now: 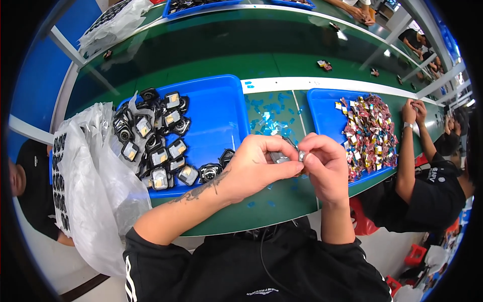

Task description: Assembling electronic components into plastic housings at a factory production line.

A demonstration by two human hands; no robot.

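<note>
Over the near edge of the green bench, my left hand [251, 163] is closed around a small black-and-grey device housing [278, 157], mostly covered by my fingers. My right hand [327, 168] meets it from the right, thumb and forefinger pinched on a small silvery piece [301, 155] at the housing's edge. What that piece is cannot be made out. Left of my hands, a blue tray [216, 126] bears a heap of similar black housings [160, 157], some showing round lenses, others pale rectangular faces. A second blue tray [324, 121] on the right holds many small reddish-brown and silver parts [370, 133].
Scraps of blue film [271, 121] lie between the trays. A clear plastic bag [100, 171] drapes over the bench's left side. Beyond a white rail [282, 85], a green belt [221, 55] carries scattered small assemblies [324, 65]. A co-worker's arms [408, 141] are close on the right.
</note>
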